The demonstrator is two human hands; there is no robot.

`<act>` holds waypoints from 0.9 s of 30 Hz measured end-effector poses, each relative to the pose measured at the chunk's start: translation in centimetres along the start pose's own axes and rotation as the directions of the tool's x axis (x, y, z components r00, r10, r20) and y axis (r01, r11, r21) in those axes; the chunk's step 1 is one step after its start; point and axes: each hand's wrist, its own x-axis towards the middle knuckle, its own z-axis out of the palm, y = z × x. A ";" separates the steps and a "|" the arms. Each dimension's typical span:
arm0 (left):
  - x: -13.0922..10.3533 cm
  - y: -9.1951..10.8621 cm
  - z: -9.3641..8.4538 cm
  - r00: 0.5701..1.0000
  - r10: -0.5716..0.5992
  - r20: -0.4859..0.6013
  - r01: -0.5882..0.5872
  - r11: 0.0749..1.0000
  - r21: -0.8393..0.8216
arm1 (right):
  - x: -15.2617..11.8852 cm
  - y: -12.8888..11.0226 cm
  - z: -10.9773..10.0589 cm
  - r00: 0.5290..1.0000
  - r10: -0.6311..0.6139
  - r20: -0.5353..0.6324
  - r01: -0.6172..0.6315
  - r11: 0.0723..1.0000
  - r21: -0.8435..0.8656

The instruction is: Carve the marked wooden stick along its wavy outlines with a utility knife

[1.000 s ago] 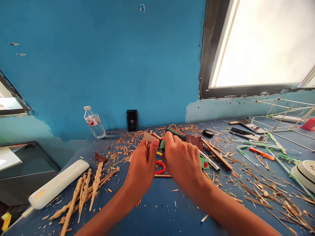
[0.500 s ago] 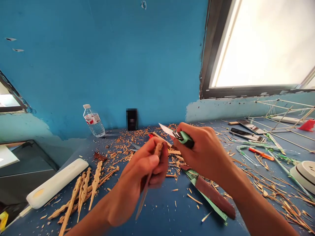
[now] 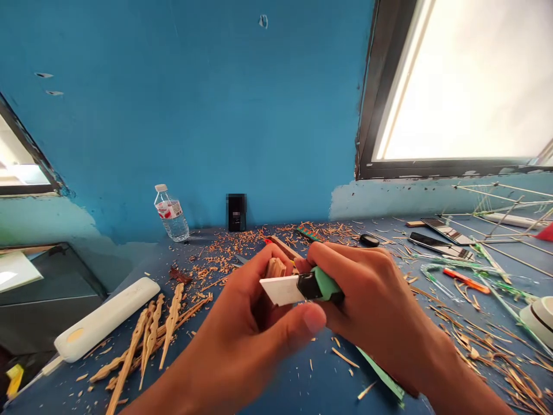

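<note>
My left hand [image 3: 242, 328] is wrapped round a small piece of carved wood [image 3: 275, 268], whose end shows above the fingers; its thumb sticks out to the right. My right hand [image 3: 367, 288] grips a utility knife [image 3: 322, 285] with a green and black handle. The knife's wide blade [image 3: 280, 290] points left and lies across, against or just in front of the wood's end. Both hands are close together over the blue table [image 3: 302, 380]. Several carved sticks [image 3: 147, 334] lie at the left, beside a white power strip [image 3: 108, 320].
Wood shavings [image 3: 242, 242] litter the table. By the wall stand a water bottle [image 3: 171, 216] and a black device [image 3: 236, 213]. At the right are phones [image 3: 438, 245], an orange cutter [image 3: 466, 280], green plastic strips and a stick frame [image 3: 510, 213].
My right hand has brought the knife down and left to the wood. My left hand has turned, its thumb now off the wood and extended. The view has shifted slightly.
</note>
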 end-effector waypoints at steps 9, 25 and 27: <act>1.6 -2.4 0.8 0.962 0.023 -0.272 0.025 0.985 0.173 | 0.4 0.0 3.7 0.978 0.107 -0.178 -0.151 0.955 -0.254; 1.5 -0.2 -0.4 0.981 -0.104 0.163 0.127 0.982 -0.138 | 0.1 0.2 0.6 1.000 0.019 0.024 -0.017 0.998 -0.062; 1.4 -0.3 -0.4 0.987 -0.090 0.132 0.110 0.982 -0.152 | 0.0 -0.2 0.7 1.000 0.016 0.026 -0.014 0.996 -0.085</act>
